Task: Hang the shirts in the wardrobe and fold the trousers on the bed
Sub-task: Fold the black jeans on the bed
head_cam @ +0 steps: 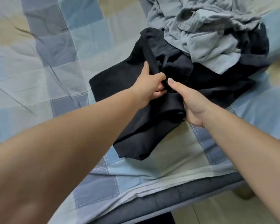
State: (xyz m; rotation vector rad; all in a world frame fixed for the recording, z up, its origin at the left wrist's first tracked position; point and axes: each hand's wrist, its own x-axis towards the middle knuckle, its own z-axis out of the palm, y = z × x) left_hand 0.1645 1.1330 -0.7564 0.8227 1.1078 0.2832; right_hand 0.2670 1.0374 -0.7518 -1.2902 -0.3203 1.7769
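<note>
Black trousers [136, 126] lie crumpled on the checked bed sheet [39, 62], reaching from the bed's near edge up to a clothes heap. My left hand [150, 84] grips a raised fold of the black cloth, fingers curled round it. My right hand [189, 104] holds the same garment right beside it, thumb pointing up and fingers tucked under a rolled edge. A grey-blue garment [205, 39] lies bunched on top of more dark clothing [252, 46] at the upper right.
The mattress's dark grey edge [168, 201] runs along the bottom right, with pale floor [217, 214] beyond it. The blue, grey and beige patchwork sheet spreads wrinkled over the left half.
</note>
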